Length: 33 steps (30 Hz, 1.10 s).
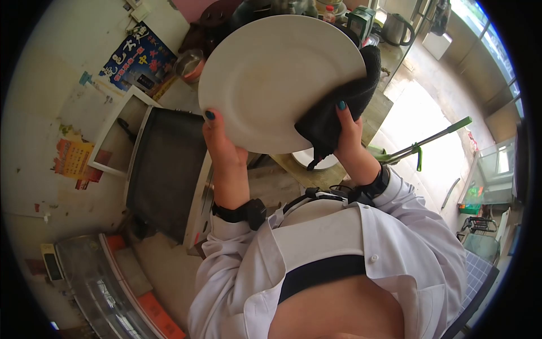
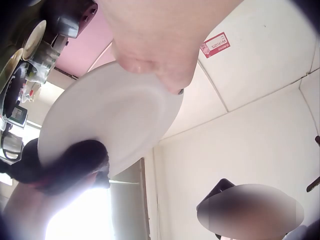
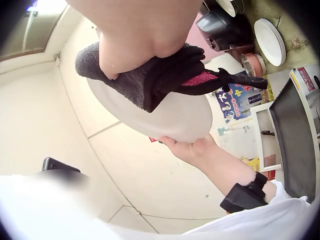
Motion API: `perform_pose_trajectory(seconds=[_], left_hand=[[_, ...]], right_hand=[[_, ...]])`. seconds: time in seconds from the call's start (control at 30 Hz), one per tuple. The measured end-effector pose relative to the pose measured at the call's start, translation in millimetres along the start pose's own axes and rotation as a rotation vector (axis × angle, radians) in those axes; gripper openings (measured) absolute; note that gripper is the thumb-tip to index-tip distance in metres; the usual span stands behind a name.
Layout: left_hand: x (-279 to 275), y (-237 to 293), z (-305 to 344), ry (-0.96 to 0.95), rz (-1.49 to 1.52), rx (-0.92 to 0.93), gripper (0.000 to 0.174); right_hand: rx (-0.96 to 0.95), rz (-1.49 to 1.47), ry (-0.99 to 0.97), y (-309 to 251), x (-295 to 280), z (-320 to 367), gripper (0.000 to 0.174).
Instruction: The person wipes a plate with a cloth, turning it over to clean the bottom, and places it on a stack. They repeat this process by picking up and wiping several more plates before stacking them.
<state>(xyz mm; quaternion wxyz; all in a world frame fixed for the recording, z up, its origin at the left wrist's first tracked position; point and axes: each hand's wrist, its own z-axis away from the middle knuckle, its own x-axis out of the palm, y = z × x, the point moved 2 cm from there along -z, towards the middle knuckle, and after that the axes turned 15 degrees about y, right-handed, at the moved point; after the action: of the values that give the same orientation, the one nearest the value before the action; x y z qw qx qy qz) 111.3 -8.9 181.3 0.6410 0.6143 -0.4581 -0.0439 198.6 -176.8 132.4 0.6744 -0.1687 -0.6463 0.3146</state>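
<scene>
A large white plate (image 1: 265, 79) is held up in front of the chest, its face toward the head camera. My left hand (image 1: 226, 148) grips its lower left rim, thumb on the face and the other fingers hidden behind. At the right rim, my right hand (image 1: 351, 138) holds a dark cloth (image 1: 339, 107) folded over the edge, its thumb pressing the cloth on the plate's face. In the right wrist view the cloth (image 3: 135, 82) bunches under the right hand (image 3: 145, 35) and shows a pink patch. The left wrist view shows the left fingers (image 2: 150, 65) at the rim.
Below the held plate, another white plate (image 1: 317, 160) lies on the table. A dark flat griddle (image 1: 166, 169) stands at the left. A stack of white plates (image 3: 270, 42) appears in the right wrist view. Farther back are a kettle (image 1: 397, 29) and a pot (image 1: 190, 65). A green-tipped handle (image 1: 437, 135) leans at right.
</scene>
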Motion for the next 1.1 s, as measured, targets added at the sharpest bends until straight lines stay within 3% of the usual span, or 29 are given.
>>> perform_pose_trajectory(seconds=[0.17, 0.23, 0.3, 0.37, 0.43, 0.5, 0.57, 0.63, 0.7, 0.77, 0.83, 0.97, 1.1], left_hand=[[24, -28, 12, 0.055, 0.306, -0.058, 0.063], [36, -42, 30, 0.233, 0.344, -0.088, 0.058], [38, -43, 38, 0.161, 0.423, -0.112, 0.057], [34, -44, 34, 0.098, 0.498, -0.141, 0.056], [10, -37, 17, 0.008, 0.212, -0.101, 0.056], [-1, -14, -5, -0.048, 0.194, -0.162, 0.054], [-3, -11, -7, -0.1, 0.174, -0.224, 0.052], [-5, -12, -9, -0.021, 0.111, -0.11, 0.054], [-11, -23, -9, -0.01, 0.134, -0.128, 0.056], [-6, -29, -2, 0.001, 0.154, -0.15, 0.057], [14, -36, 18, 0.125, 0.247, -0.256, 0.06], [33, -52, 41, 0.14, 0.51, -0.368, 0.057], [2, -54, 15, 0.018, 0.416, -0.34, 0.048]], right_hand=[[-0.001, -0.206, 0.041, 20, 18, 24, 0.041], [-0.048, -0.209, 0.058, 28, 19, 34, 0.039], [-0.099, -0.213, 0.068, 26, 14, 26, 0.038], [-0.165, 0.036, -0.106, 8, -5, 6, 0.032], [-0.209, 0.234, -0.14, -28, -5, -8, 0.029], [-0.18, 0.294, -0.228, -55, 0, -15, 0.028], [-0.151, 0.544, -0.466, -67, 8, -13, 0.027], [-0.073, 0.532, -0.428, -53, 9, -6, 0.025], [-0.127, 0.328, -0.079, -27, -2, 0, 0.028], [-0.094, 0.293, -0.058, 1, -9, 9, 0.035], [-0.039, -0.102, 0.162, 31, -9, 24, 0.036], [-0.041, -0.157, 0.135, 37, -14, 16, 0.033], [-0.161, 0.412, -0.173, -20, -32, -26, 0.03]])
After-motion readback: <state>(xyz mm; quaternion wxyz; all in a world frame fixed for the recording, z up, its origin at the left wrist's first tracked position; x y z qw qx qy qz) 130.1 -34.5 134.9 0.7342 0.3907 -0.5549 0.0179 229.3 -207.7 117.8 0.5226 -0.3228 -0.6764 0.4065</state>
